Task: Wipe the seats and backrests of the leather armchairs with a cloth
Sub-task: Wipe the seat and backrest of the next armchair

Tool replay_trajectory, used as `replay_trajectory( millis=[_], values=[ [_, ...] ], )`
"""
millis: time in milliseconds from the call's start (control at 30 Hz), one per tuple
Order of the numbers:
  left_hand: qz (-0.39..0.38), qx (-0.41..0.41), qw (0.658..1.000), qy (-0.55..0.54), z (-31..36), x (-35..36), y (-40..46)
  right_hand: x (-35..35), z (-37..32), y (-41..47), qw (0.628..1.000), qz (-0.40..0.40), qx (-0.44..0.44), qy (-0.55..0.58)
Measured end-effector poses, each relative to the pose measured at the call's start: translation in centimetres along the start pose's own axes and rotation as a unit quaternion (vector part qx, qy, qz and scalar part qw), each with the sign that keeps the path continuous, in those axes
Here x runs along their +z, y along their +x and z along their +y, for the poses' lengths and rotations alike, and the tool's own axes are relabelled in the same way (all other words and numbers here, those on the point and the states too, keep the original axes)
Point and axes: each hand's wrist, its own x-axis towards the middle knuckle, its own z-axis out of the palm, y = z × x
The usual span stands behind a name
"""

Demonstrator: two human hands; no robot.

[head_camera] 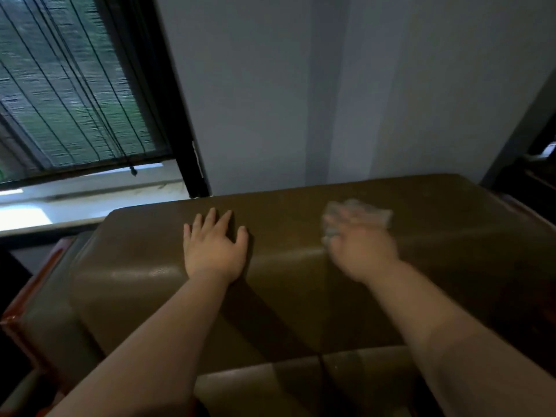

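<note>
the left hand [215,249] lies flat on the rounded top of the olive-brown leather backrest [288,284], fingers straight and a little spread, palm down, holding nothing. at about three o'clock from it, well apart, the right hand [359,246] presses a pale grey cloth [371,213] onto the same top surface; the hand is blurred, so its fingers seem to lie fairly straight over the cloth, though i cannot tell for sure that none curl round it. the cloth shows past the fingertips toward one o'clock, near the back edge of the backrest. both bare forearms reach in from six o'clock. below the backrest, at six o'clock, a strip of the seat cushion [270,386] shows. a reddish wooden armrest [33,299] runs along nine o'clock. behind the chair stands a grey wall [331,85], and at eleven o'clock a window with a bamboo blind [66,85] over a bright sill [90,194].
</note>
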Motion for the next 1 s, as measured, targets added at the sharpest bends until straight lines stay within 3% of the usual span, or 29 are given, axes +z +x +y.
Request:
replay_trajectory(
  millis=[67, 133, 200, 300, 333, 367, 433, 567, 667, 767, 833, 900, 1000],
  values=[
    [-0.001, -0.001, 1.0, 0.006, 0.1, 0.1, -0.1, 0.8, -3.0, -1.3, 0.993, -0.025, -0.112, -0.005],
    [-0.009, 0.0, 1.0, 0.018, 0.3, -0.1, -0.3, 0.1, -1.8, -1.3, 0.988, -0.056, -0.144, -0.011],
    [-0.015, 0.007, 0.999, 0.029, 0.2, -0.2, -0.2, -0.4, 3.2, 0.2, 0.997, -0.018, -0.07, -0.027],
    [-0.042, 0.009, 0.998, 0.044, -0.1, -0.5, 0.0, -2.1, 11.3, 1.5, 0.983, 0.023, 0.175, -0.05],
    [-0.055, -0.006, 0.997, 0.045, 0.1, -0.7, -0.1, -2.5, 11.9, 1.5, 0.976, 0.023, 0.212, -0.043],
    [-0.067, -0.026, 0.997, 0.039, 0.8, -0.9, -0.1, -2.5, 11.2, 1.6, 0.977, 0.027, 0.209, -0.041],
    [-0.086, -0.036, 0.996, 0.015, 4.0, -1.2, 0.4, -1.7, 6.7, 1.3, 0.994, 0.032, 0.097, -0.045],
    [-0.058, 0.1, 0.993, -0.011, 12.4, 0.3, 1.6, 0.2, 1.4, -0.3, 0.995, 0.017, -0.103, -0.004],
    [-0.075, 0.103, 0.992, -0.024, 14.2, 1.7, 2.2, -0.2, 8.2, 1.3, 0.995, 0.04, -0.089, -0.033],
    [-0.061, 0.107, 0.992, 0.004, 13.8, 3.0, 1.8, -2.0, 15.5, 2.4, 0.995, 0.057, 0.068, -0.051],
    [-0.053, 0.111, 0.992, 0.01, 14.0, 3.3, 2.0, -2.0, 15.4, 2.8, 0.991, 0.054, 0.114, -0.039],
    [-0.048, 0.112, 0.992, 0.016, 14.2, 3.7, 2.2, -1.4, 11.2, 2.7, 0.996, 0.047, 0.073, -0.02],
    [-0.023, 0.115, 0.993, 0.021, 14.0, 4.4, 2.3, 0.0, 4.8, 1.0, 0.996, 0.027, -0.088, -0.01]
  ],
)
